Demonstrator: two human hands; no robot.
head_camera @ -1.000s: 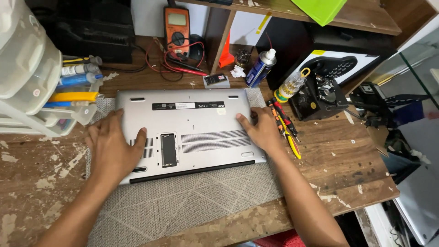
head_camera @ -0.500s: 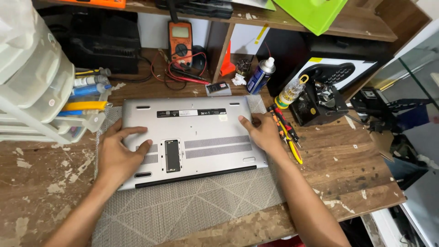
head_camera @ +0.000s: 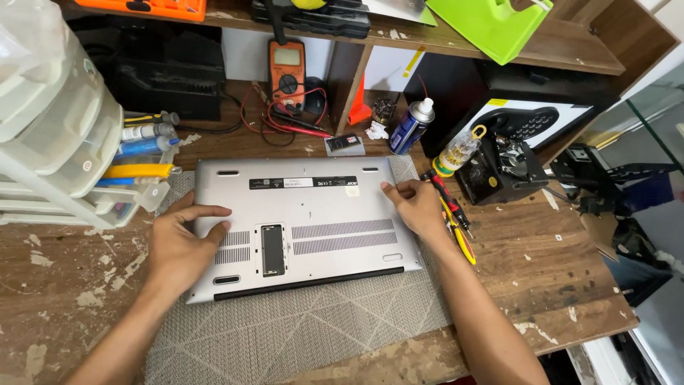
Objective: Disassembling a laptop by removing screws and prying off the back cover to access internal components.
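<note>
The left hand (head_camera: 178,242) is lying flat on the left edge of the silver laptop (head_camera: 303,224), fingers spread and pressing down on its upturned underside, clamped on nothing. The right hand (head_camera: 417,207) is resting on the laptop's right edge, fingers loosely curled over the rim; whether it is gripping the edge or only pressing on it I cannot tell. The two hands are sitting well apart, one at each side of the laptop.

The laptop is lying bottom-up, closed, with its vent slots, black label strip and rubber feet facing up. It is resting on a grey patterned mat (head_camera: 285,342), which is spreading out from beneath the laptop toward the person, on a worn wooden workbench (head_camera: 556,278).

Just right of the laptop, screwdrivers with red and yellow handles (head_camera: 452,214) are lying beside the right hand. Beyond the laptop's far right corner, a blue and white spray can (head_camera: 411,126) and a small clear bottle with a yellow cap (head_camera: 456,152) are standing. Behind the laptop's far edge, an orange multimeter (head_camera: 287,71) is leaning upright with its red and black leads trailing on the bench. Left of the laptop, a translucent plastic drawer unit (head_camera: 57,128) is holding tubes and pens that are poking out toward the laptop's far left corner.
</note>
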